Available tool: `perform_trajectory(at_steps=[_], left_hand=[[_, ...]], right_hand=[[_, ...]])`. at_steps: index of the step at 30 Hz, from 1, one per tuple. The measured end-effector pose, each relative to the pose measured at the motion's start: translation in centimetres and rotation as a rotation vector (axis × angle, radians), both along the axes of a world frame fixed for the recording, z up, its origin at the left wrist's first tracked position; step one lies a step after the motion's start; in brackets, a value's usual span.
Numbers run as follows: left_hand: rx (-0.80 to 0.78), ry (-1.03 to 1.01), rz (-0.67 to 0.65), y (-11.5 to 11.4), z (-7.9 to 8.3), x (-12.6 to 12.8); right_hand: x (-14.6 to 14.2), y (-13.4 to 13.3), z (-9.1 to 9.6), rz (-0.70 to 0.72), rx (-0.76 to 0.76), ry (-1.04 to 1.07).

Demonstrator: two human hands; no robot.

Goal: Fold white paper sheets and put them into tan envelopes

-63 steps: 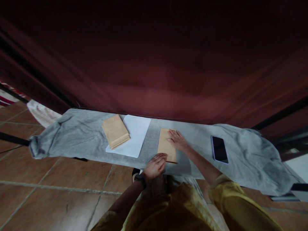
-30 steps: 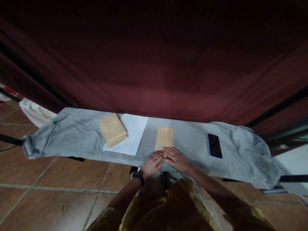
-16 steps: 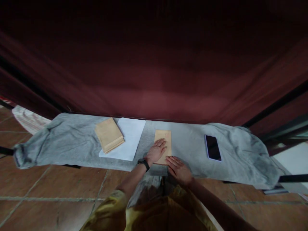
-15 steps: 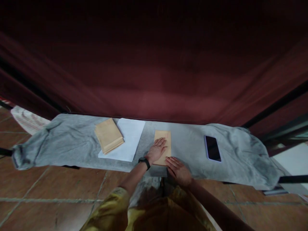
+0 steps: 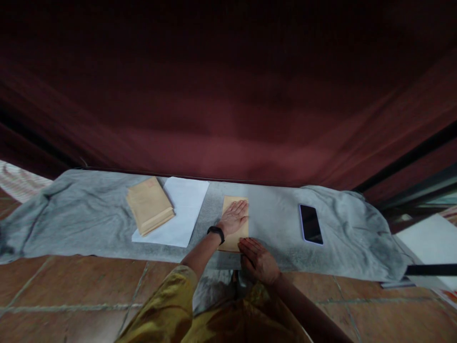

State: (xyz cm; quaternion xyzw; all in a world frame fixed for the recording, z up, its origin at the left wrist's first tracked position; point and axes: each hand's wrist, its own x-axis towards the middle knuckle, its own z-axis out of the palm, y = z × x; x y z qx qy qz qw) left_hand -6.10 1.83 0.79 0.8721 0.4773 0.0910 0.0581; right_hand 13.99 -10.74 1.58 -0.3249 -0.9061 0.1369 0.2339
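Note:
A brown paper envelope (image 5: 231, 244) lies flat on the grey cloth, its long side running away from me. My left hand (image 5: 233, 219) rests palm down on its middle, fingers outstretched toward the far right edge, hiding much of the paper. At the near right corner, the fingertips of my right hand (image 5: 260, 259) touch the envelope. Those fingers are extended, and the thumb is off the near edge. Over to the left, a stack of similar brown envelopes (image 5: 150, 205) sits partly on white paper sheets (image 5: 187, 200).
A phone (image 5: 311, 224) with a pale purple edge lies to the right. The grey cloth (image 5: 278, 219) covers a long, narrow surface, bounded behind by a dark red curtain-like sheet (image 5: 228, 143). Tiled floor (image 5: 89, 281) shows in front; a white panel (image 5: 428, 238) stands far right.
The whole view has shifted, so things appear a little further left. My left hand has slid slightly toward the envelope's far end. My right hand stays by the near right corner.

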Motion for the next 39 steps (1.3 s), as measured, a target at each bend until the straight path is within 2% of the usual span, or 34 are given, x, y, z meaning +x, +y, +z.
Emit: perform_trajectory(at_steps=[9, 15, 20, 27, 31, 39], left_hand=[[-0.053, -0.018, -0.112, -3.3, 0.3, -0.5], [-0.079, -0.044, -0.124, -4.9, 0.4, -0.6], [-0.109, -0.059, -0.176, -6.4, 0.9, -1.3], [-0.150, -0.085, -0.204, -9.8, 1.8, -2.2], [-0.130, -0.073, -0.185, -11.5, 2.1, -2.5], [-0.050, -0.006, -0.068, -14.1, 1.5, -2.0]], right_hand=[[0.1, 0.1, -0.6, 0.009, 0.020, -0.009], [0.0, 0.0, -0.7, 0.000, 0.057, -0.007], [-0.2, 0.0, -0.5, -0.022, 0.050, -0.024], [-0.2, -0.3, -0.5, -0.029, 0.015, 0.004], [0.1, -0.4, -0.7, -0.020, 0.017, 0.010], [0.3, -0.2, -1.4, -0.007, 0.032, 0.007]])
